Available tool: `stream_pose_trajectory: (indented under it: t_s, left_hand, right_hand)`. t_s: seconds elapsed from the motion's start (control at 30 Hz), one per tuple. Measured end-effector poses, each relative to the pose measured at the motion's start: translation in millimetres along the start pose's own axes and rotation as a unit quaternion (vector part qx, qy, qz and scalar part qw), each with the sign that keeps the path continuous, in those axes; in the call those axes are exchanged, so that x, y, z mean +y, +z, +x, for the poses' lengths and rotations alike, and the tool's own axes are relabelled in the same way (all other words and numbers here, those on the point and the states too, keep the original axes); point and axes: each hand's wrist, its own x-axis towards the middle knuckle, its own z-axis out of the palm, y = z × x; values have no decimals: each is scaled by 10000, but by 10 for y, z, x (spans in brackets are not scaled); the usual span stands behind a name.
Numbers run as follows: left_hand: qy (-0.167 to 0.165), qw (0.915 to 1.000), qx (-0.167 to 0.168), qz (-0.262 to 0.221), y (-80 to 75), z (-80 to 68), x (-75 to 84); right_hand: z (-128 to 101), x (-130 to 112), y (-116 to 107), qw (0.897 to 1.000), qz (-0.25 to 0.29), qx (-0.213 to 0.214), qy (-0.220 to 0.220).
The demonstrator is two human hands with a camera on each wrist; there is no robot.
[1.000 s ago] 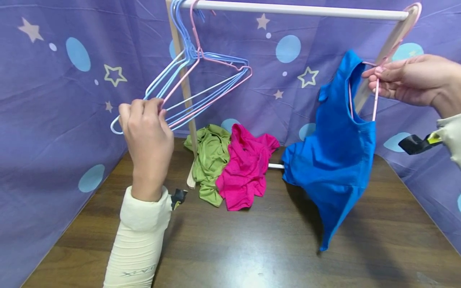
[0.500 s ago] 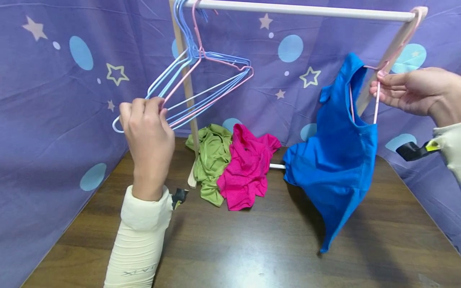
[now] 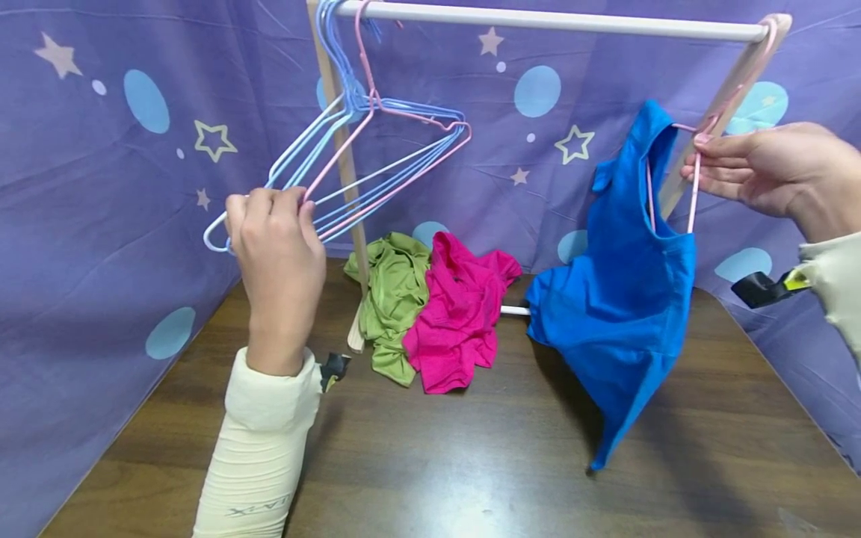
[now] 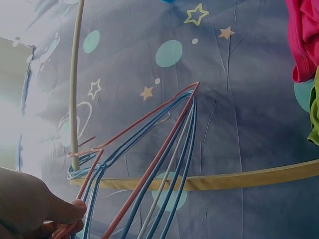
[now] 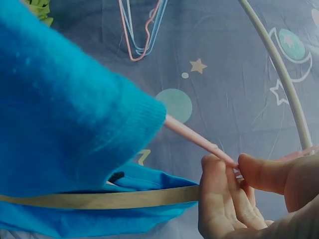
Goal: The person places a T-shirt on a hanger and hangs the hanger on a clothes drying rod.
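Note:
My left hand [image 3: 276,254] grips the lower left corners of a bunch of hangers that hang from the rail: a pink hanger [image 3: 365,56] in front and several blue hangers [image 3: 343,60] behind. In the left wrist view its thumb lies against the pink wire. At the right, my right hand [image 3: 787,168] pinches another pink hanger [image 3: 694,194] just below its neck. That hanger's hook lies at the rail's right end. A blue garment [image 3: 632,314] is on this hanger, its neckline around the wire and its lower part drooping to a point near the table.
The white rail [image 3: 551,20] runs across the top between wooden posts [image 3: 736,97]. A crumpled green garment [image 3: 397,291] and a pink garment [image 3: 460,314] lie side by side on the brown table [image 3: 417,456]. A patterned purple cloth [image 3: 498,172] stands behind.
My right hand has moved slightly down, and the right hanger's hook has come down from above the rail's end onto it. My left hand keeps its hold on the hangers.

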Motion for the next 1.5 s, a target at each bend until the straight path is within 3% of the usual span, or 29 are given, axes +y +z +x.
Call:
stream_pose_trajectory:
  t_s: [0.23,0.4,0.63,0.83,1.03,1.23,1.4,1.5]
  left_hand:
    - [197,9998,40,42,19,-6,-16]
    - [351,9993,85,65,34,-8,-28]
    - [295,9993,206,-86,58,4,-36]
    - [164,9993,268,-209,85,14,-47]
    - [-93,9982,438,-392,100,10,-45]
    - [-255,9958,727,-501,98,10,-56]
    - [-228,9953,779,-526,92,19,-52]
    - [-220,9953,757,-570,69,19,-31]
  right_hand:
    - [-93,-39,68,9971,-640,253,-310]
    - [-155,-96,73,9911,-1036,263,-791]
    - [-258,-188,175,9677,-1796,468,-1704]
    - [-319,-251,363,9678,-1680,299,-1850]
    - [-403,-209,696,9568,-2214,158,-1876]
    - [-472,-88,1084,9288,-3094,-56,-2039]
    - [-488,67,1318,8764,-4287,189,-2188]
    - [-466,156,1428,8513,-4733,277,-2245]
